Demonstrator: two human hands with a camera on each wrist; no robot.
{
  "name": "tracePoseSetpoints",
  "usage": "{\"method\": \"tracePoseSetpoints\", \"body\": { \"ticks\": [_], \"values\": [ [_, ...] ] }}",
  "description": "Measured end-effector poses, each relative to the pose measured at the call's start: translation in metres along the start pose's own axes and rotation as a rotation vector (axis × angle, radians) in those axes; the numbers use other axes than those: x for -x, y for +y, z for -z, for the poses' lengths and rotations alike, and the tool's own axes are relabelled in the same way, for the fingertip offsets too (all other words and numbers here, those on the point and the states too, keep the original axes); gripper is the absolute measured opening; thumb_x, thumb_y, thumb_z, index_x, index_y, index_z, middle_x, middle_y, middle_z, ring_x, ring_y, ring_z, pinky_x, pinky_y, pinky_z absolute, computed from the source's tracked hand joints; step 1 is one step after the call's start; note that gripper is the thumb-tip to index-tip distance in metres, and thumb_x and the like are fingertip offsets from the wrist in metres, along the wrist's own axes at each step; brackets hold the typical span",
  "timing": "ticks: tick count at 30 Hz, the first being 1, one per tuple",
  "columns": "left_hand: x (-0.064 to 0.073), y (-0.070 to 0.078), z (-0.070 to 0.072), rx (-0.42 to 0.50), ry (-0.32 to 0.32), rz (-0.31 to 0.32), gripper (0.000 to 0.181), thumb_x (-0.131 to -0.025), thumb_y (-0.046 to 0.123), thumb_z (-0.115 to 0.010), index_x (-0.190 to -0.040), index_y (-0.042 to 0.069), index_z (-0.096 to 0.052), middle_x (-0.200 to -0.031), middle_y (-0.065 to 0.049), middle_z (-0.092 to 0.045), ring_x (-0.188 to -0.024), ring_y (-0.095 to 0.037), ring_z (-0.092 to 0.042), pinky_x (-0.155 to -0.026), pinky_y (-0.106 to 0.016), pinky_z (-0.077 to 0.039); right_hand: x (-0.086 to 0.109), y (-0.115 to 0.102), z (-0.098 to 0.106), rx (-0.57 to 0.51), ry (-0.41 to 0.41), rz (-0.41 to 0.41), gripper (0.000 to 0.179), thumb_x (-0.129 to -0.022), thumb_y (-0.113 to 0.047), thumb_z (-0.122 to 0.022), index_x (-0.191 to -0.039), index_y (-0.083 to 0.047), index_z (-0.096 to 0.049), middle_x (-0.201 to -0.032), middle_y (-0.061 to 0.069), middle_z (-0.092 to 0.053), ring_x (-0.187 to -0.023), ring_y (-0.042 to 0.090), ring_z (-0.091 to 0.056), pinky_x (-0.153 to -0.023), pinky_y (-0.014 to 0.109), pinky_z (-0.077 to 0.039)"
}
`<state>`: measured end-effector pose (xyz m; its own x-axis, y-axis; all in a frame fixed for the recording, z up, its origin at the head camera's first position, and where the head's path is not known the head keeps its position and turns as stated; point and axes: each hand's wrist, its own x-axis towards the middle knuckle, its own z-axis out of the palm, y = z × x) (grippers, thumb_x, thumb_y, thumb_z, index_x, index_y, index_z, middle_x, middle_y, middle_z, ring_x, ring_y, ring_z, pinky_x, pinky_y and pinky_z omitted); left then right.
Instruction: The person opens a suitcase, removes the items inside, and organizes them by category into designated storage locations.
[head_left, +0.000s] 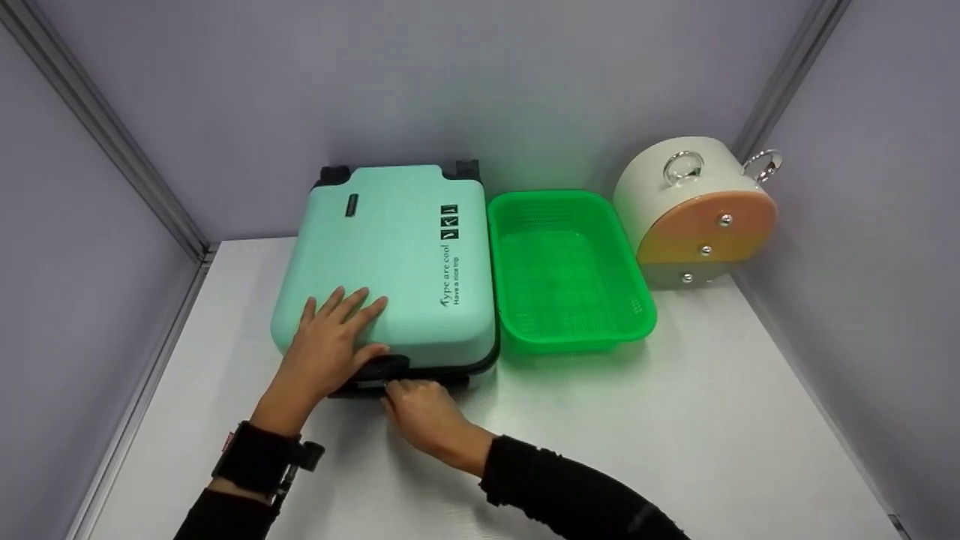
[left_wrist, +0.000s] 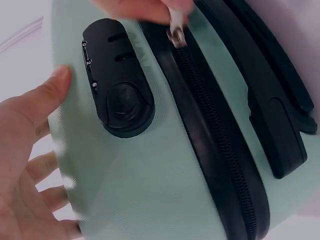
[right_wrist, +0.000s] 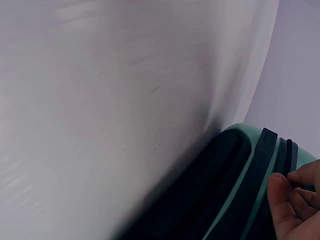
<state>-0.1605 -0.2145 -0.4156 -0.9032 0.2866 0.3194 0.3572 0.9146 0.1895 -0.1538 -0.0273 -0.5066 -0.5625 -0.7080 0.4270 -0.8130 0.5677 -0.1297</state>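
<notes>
A mint-green suitcase [head_left: 397,247] lies flat on the white table, its handle side toward me. My left hand [head_left: 326,349] rests on the lid near the front edge, fingers spread. My right hand [head_left: 426,412] pinches the zipper pull [left_wrist: 176,22] at the front side. In the left wrist view, the zipper [left_wrist: 215,125] runs along a black band, between the combination lock [left_wrist: 120,80] and the black carry handle [left_wrist: 272,115]. Thumb and forefinger of the right hand meet at the zipper band in the right wrist view.
A green plastic basket [head_left: 574,341] stands against the suitcase's right side. Farther right is a rounded white box [head_left: 637,176] with orange, yellow and grey drawer fronts and ring-shaped ears. Grey panels [head_left: 555,75] enclose the white table [head_left: 675,427] at the back and sides.
</notes>
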Motion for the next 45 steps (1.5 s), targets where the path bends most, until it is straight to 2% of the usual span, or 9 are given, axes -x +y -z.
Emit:
{"method": "tracePoseSetpoints", "body": {
  "ticks": [6,13,17,21,25,28,33,40,45],
  "values": [
    [0.014,-0.002,-0.019,0.095,0.216,-0.029,0.062,-0.086,0.036,-0.075,-0.138,0.009,-0.056,-0.142,-0.018,-0.050,-0.136,-0.040,-0.037,-0.113,-0.057,-0.022,0.006,0.017,0.031,-0.058,-0.051,0.010,0.032,-0.096,-0.038,-0.064,-0.115,-0.012,-0.067,-0.100,0.000,-0.071,-0.087,0.015,-0.068,-0.072,0.029,-0.055],
    [0.053,0.004,-0.044,0.177,0.510,-0.022,0.050,-0.083,0.016,-0.079,-0.129,0.005,-0.062,-0.133,-0.016,-0.055,-0.129,-0.036,-0.046,-0.103,-0.050,-0.040,0.006,0.048,0.089,-0.133,0.066,0.135,0.029,-0.095,-0.027,-0.066,-0.116,-0.007,-0.067,-0.104,0.003,-0.069,-0.094,0.017,-0.067,-0.080,0.029,-0.054],
    [0.078,0.013,-0.060,0.205,0.602,0.054,0.042,-0.082,0.009,-0.080,-0.121,0.004,-0.065,-0.121,-0.014,-0.060,-0.113,-0.032,-0.055,-0.093,-0.040,-0.045,0.001,0.067,0.111,-0.104,0.111,0.151,0.032,-0.094,-0.025,-0.069,-0.119,-0.006,-0.066,-0.113,0.006,-0.066,-0.106,0.021,-0.063,-0.090,0.031,-0.051],
    [0.094,0.022,-0.077,0.274,0.532,0.268,0.028,-0.085,0.013,-0.078,-0.109,0.004,-0.067,-0.106,-0.009,-0.065,-0.099,-0.025,-0.062,-0.082,-0.036,-0.051,-0.005,0.085,0.123,-0.062,0.029,0.058,0.047,-0.093,-0.034,-0.069,-0.131,-0.008,-0.060,-0.132,0.012,-0.057,-0.124,0.028,-0.052,-0.101,0.038,-0.045],
    [0.098,0.027,-0.091,0.368,0.336,0.484,0.031,-0.092,0.028,-0.072,-0.112,0.005,-0.067,-0.105,-0.008,-0.068,-0.097,-0.025,-0.065,-0.082,-0.041,-0.054,-0.012,0.098,0.127,-0.106,-0.121,-0.088,0.063,-0.090,-0.044,-0.068,-0.143,-0.014,-0.050,-0.147,0.014,-0.043,-0.134,0.034,-0.041,-0.107,0.046,-0.039],
    [0.094,0.028,-0.101,0.437,0.206,0.571,0.044,-0.094,0.039,-0.067,-0.119,0.003,-0.066,-0.109,-0.010,-0.069,-0.099,-0.030,-0.066,-0.085,-0.046,-0.053,-0.015,0.103,0.127,-0.148,-0.195,-0.161,0.069,-0.089,-0.046,-0.069,-0.147,-0.017,-0.046,-0.152,0.014,-0.037,-0.138,0.035,-0.036,-0.109,0.048,-0.035],
    [0.083,0.033,-0.113,0.529,0.143,0.613,0.051,-0.092,0.048,-0.065,-0.120,0.004,-0.067,-0.104,-0.008,-0.072,-0.097,-0.028,-0.068,-0.081,-0.045,-0.055,-0.014,0.104,0.126,-0.188,-0.228,-0.212,0.072,-0.086,-0.043,-0.072,-0.147,-0.016,-0.046,-0.154,0.014,-0.034,-0.140,0.037,-0.033,-0.109,0.052,-0.034],
    [0.070,0.040,-0.122,0.553,0.211,0.609,0.023,-0.093,0.029,-0.069,-0.102,0.008,-0.075,-0.090,-0.003,-0.073,-0.084,-0.022,-0.069,-0.068,-0.037,-0.056,-0.009,0.101,0.124,-0.204,-0.214,-0.236,0.071,-0.086,-0.041,-0.073,-0.147,-0.014,-0.047,-0.154,0.014,-0.035,-0.140,0.035,-0.033,-0.108,0.051,-0.035],
    [0.070,0.040,-0.125,0.538,0.223,0.598,0.018,-0.094,0.023,-0.068,-0.099,0.008,-0.076,-0.087,-0.002,-0.072,-0.080,-0.019,-0.068,-0.068,-0.037,-0.055,-0.005,0.100,0.122,-0.222,-0.193,-0.235,0.070,-0.087,-0.040,-0.073,-0.146,-0.014,-0.047,-0.154,0.013,-0.035,-0.140,0.036,-0.033,-0.107,0.053,-0.036]
  ]
}}
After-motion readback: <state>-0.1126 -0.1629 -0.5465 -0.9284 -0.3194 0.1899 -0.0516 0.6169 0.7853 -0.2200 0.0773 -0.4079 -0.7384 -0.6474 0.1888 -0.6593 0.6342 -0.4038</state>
